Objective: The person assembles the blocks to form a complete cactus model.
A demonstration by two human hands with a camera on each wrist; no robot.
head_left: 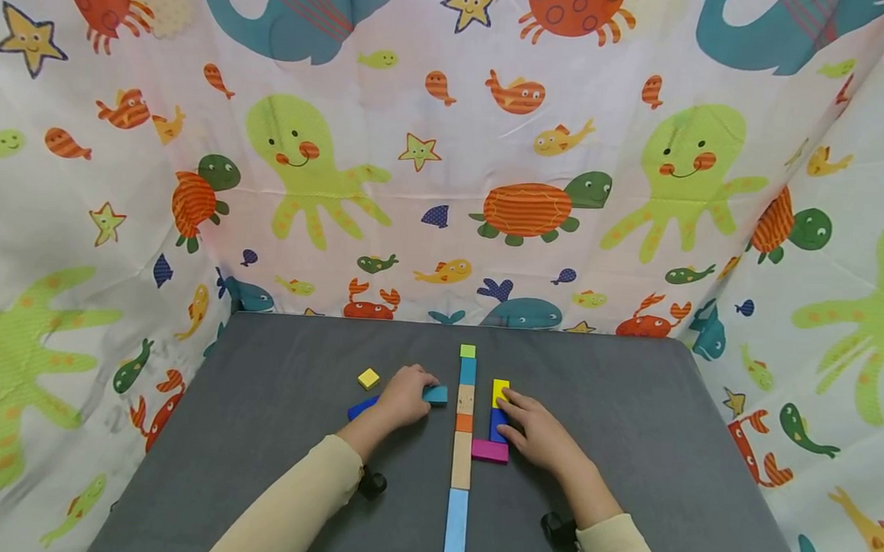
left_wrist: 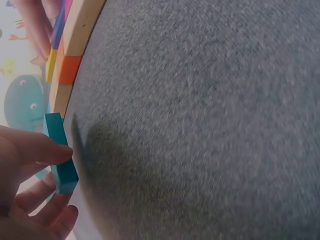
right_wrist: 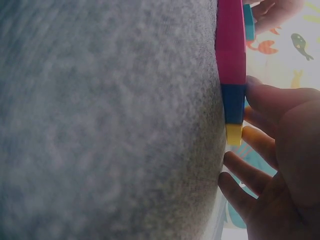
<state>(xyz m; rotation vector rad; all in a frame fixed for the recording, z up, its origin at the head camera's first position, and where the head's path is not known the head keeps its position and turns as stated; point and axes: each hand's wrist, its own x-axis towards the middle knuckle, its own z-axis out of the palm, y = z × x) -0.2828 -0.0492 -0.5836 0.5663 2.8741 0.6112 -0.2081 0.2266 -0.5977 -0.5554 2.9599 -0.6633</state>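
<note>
My left hand (head_left: 404,397) pinches a teal block (left_wrist: 56,132) between thumb and fingers, left of a long row of blocks. From near to far, that row has a light blue block (head_left: 456,523), a long tan block (head_left: 461,460), an orange block (head_left: 464,423), another tan block (head_left: 465,399), a blue block (head_left: 468,371) and a green block (head_left: 468,352). Branching off to the right is a magenta block (head_left: 489,451). A dark blue block (right_wrist: 233,102) and a yellow block (right_wrist: 233,134) extend from it, away from me. Fingertips of my right hand (head_left: 542,431) touch these two, fingers spread.
Left of my left hand lie a small yellow block (head_left: 368,378) and another blue block (head_left: 361,408), partly hidden behind the wrist. The grey tabletop (head_left: 616,385) meets a curtain (head_left: 445,209) printed with sea animals at its back and sides.
</note>
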